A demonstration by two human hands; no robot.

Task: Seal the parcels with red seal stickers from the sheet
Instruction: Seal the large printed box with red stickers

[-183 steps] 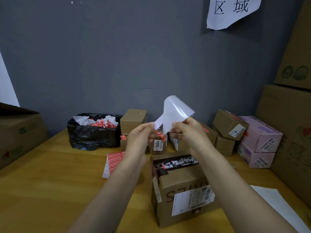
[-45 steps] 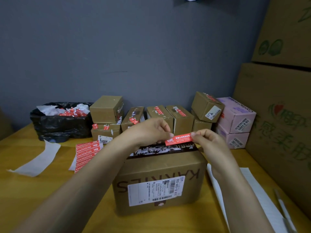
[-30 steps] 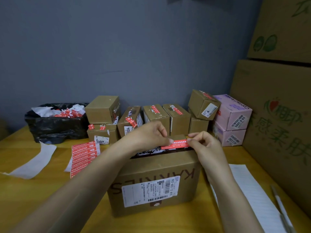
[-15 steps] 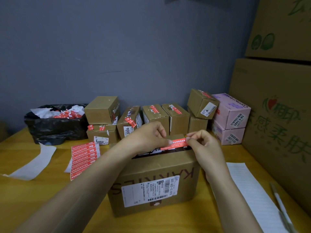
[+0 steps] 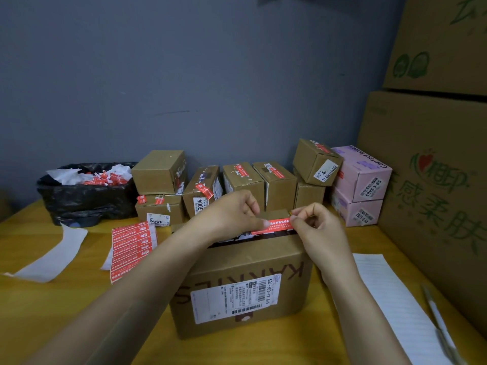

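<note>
In the head view, a sticker (image 5: 274,226) was stretched level between the two hands over the top of the box (image 5: 245,272), near its far edge where dark tape crossed the flaps. Whether it touched the cardboard could not be told. The left hand (image 5: 232,214) pinched the sticker's left end between thumb and curled fingers. The right hand (image 5: 316,227) pinched the right end the same way, fingertips clamped together on the strip. The sticker looked like a thin, almost weightless paper strip, limp and tacky underneath. It would likely curl, crease or cling to skin if allowed to go slack. Holding it taut by its very ends seemed the right grip, with as little finger on the glue as possible. Pressing it down from one end to the other should keep wrinkles out. The box looked stiff and heavy enough to stay put under that pressure. Left of the box lay the sheet (image 5: 130,248) with more red stickers, and further left a white backing strip (image 5: 52,255). Behind the box stood small parcels (image 5: 245,180), several bearing red seals, and behind it to the left sat a black bag (image 5: 84,196) of scraps. Right of the box lay a paper (image 5: 390,299) and a pen (image 5: 437,320), and behind it to the right stood pink boxes (image 5: 361,175).
</note>
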